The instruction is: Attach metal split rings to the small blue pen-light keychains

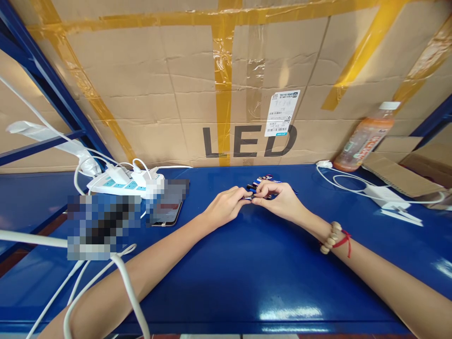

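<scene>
My left hand (228, 203) and my right hand (274, 197) meet over the middle of the blue table (233, 278). Between their fingertips is a small dark and silvery piece (248, 197), pinched from both sides; its kind is too small to make out. Just behind my right hand lies a little bunch of blue, black and white strap-like items (263, 181), partly covered by the fingers. A beaded bracelet (331, 238) with a red string is on my right wrist.
A power strip (120, 184) with plugged chargers and a phone (165, 212) lie at left; white cables run over my left forearm. At right are an orange drink bottle (365, 139), a white charger (386, 195) with cable and cardboard (402, 174). A large carton (169, 94) stands behind.
</scene>
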Action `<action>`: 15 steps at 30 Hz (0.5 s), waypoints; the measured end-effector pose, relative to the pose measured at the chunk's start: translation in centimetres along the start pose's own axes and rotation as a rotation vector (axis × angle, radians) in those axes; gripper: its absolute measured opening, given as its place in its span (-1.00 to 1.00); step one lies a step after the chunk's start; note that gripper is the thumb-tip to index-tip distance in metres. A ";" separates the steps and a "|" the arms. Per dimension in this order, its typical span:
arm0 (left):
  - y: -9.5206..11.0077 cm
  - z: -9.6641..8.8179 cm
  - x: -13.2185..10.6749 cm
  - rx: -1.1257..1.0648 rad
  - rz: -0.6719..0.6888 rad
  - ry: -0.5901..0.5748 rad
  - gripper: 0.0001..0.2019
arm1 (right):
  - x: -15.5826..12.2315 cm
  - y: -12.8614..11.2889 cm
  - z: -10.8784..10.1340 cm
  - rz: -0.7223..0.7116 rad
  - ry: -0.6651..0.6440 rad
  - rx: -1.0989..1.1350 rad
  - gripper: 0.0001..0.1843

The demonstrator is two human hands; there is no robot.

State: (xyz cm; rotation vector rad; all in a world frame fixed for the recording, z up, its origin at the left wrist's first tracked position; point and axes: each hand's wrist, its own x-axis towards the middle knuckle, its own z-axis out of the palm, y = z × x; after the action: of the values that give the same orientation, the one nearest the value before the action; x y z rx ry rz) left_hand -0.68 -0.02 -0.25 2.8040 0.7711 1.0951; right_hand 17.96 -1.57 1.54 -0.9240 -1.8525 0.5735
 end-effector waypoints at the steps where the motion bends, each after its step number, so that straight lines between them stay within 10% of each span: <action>1: 0.0 0.0 0.0 0.016 0.010 0.007 -0.80 | -0.1 0.0 0.1 0.011 0.000 -0.002 -0.66; 15: 0.4 0.2 0.5 0.022 -0.053 0.018 -0.79 | 0.2 1.1 0.0 0.145 -0.022 -0.015 -0.68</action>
State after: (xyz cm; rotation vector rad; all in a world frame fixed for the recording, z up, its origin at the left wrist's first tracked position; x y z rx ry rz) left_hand -0.08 -0.07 -0.01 2.7778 0.8588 1.1125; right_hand 18.28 -0.72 0.86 -1.0723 -1.8208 0.6613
